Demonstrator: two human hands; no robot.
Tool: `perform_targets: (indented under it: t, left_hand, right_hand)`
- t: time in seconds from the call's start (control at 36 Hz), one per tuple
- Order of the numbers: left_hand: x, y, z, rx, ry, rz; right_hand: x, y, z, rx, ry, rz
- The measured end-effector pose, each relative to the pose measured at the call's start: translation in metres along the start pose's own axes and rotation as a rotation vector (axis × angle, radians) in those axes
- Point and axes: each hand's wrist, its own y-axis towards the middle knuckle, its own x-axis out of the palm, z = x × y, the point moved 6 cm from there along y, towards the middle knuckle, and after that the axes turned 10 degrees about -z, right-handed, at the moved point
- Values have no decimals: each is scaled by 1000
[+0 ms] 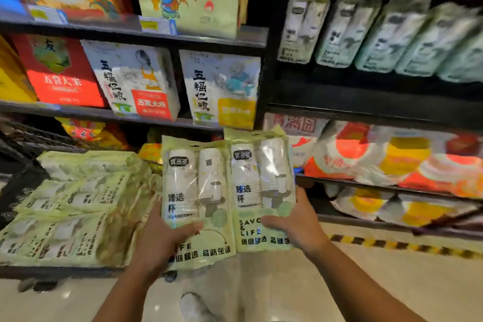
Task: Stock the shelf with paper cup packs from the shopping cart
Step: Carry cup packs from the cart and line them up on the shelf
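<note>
two paper cup packs are held up side by side, edges touching, in front of the shelving. the left pack [198, 191] is gripped at its lower part by the left hand [162, 238], the right pack [261, 185] by the right hand [298, 227]. on each the thumb is laid over the front and the fingers are wrapped behind, out of sight. stacked packs [65, 204] of the same kind are piled flat in the shopping cart [28, 138] at the left. on the upper right shelf [366, 97] a row of similar packs [379, 34] is stood upright. rice bags [136, 78] are ranged on the left shelves.
</note>
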Motion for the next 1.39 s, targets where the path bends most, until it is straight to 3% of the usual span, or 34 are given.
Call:
perform_targets:
  t: [0.17, 0.33, 0.56, 1.06, 1.25, 1.39]
  left_hand:
    - [122, -9, 2, -6, 60, -177]
    - [244, -9, 21, 95, 155, -331]
    - [351, 7, 58, 213, 198, -456]
    - [532, 185, 170, 320, 212, -706]
    - [578, 260, 213, 374, 273, -816]
    - [605, 283, 231, 428, 269, -808]
  right_hand:
    - [-110, -83, 51, 52, 70, 162]
    - [-213, -161, 76, 85, 66, 389]
    - [-301, -212, 99, 51, 200, 605]
    - [-476, -110, 75, -13, 269, 760]
    - [-523, -59, 70, -34, 274, 825]
    - [-549, -40, 73, -42, 293, 837]
